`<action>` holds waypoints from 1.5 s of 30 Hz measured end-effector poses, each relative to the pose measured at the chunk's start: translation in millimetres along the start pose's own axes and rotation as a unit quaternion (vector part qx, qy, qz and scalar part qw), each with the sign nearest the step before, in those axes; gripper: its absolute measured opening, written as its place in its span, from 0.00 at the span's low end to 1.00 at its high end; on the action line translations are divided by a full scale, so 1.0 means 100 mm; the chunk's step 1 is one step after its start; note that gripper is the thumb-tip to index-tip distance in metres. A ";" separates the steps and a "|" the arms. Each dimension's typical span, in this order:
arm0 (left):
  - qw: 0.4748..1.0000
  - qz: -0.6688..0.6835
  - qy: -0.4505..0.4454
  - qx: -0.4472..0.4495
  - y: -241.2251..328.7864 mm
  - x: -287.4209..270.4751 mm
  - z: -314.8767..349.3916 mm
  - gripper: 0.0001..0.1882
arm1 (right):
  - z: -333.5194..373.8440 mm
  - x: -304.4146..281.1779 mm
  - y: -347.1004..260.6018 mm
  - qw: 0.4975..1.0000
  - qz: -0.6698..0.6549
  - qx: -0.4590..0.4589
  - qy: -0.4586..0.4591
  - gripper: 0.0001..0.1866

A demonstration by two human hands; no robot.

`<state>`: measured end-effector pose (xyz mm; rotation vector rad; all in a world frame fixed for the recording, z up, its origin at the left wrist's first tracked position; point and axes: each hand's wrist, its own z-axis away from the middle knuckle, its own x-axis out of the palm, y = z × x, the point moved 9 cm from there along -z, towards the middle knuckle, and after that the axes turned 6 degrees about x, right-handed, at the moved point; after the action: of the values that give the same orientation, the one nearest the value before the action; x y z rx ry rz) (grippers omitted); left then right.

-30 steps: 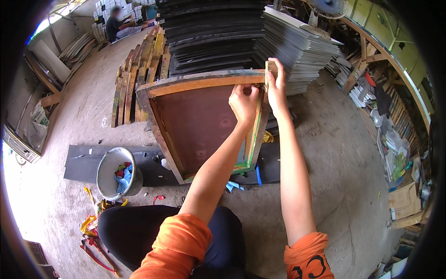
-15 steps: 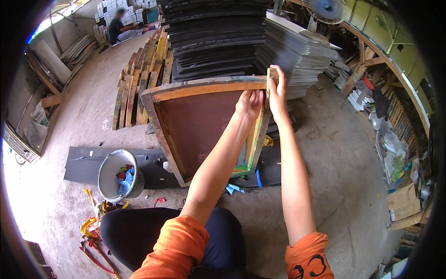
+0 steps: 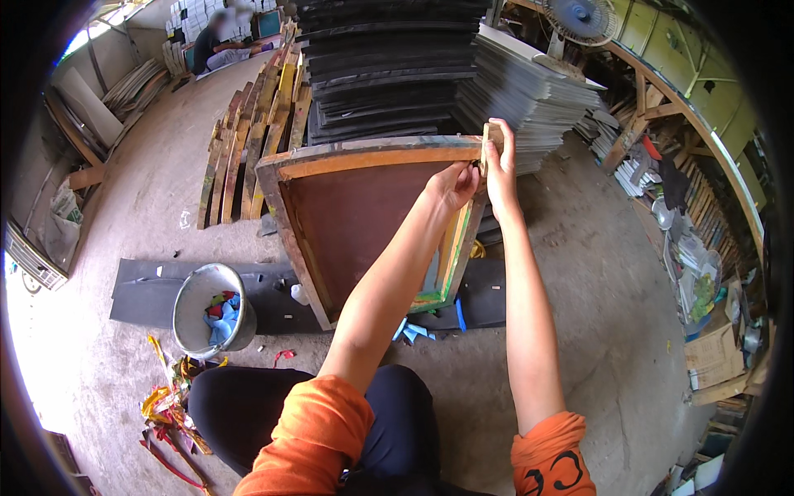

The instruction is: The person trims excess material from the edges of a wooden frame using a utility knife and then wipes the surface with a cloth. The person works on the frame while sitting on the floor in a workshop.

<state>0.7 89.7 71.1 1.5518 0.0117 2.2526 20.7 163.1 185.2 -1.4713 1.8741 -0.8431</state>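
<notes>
A wooden frame with a reddish-brown mesh stands tilted before my knees. Green stains mark its lower right corner. At its upper right corner my right hand grips a small flat wooden block against the frame's outer side, fingers over its far face. My left hand is closed at the inner side of the same corner. Its fingertips are pinched near a small dark spot, and what they hold is too small to make out.
A bucket with coloured scraps stands on a dark board to the left. Ribbons and scraps lie nearer me. Behind the frame rise black stacked sheets, beside wooden beams. A person sits far left; a fan stands far right.
Both hands and the frame's upper right corner have shifted slightly right in the view. My left fingers have drawn into a tighter pinch at the corner. The right hand keeps its grip on the block.
</notes>
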 end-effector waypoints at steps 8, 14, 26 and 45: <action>0.993 -0.110 -0.020 -0.038 0.12 -0.02 0.00 0.03 | 0.02 -0.03 -0.05 0.999 0.047 -0.011 -0.003 0.18; 0.981 -0.166 -0.059 0.081 0.50 -0.35 0.13 0.03 | 0.02 0.07 -0.07 0.999 0.050 0.003 0.008 0.17; 0.977 -0.167 -0.089 0.101 0.76 -0.71 0.83 0.10 | 0.11 -0.04 -0.11 1.000 0.027 0.007 0.009 0.19; 0.982 -0.115 0.023 0.149 0.77 -0.49 0.70 0.16 | 0.31 0.72 -0.70 0.890 0.374 -0.222 -0.139 0.14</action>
<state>53.5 -12.0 72.0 1.5499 0.5370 2.1747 71.8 76.8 215.6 -0.8760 2.2268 0.1644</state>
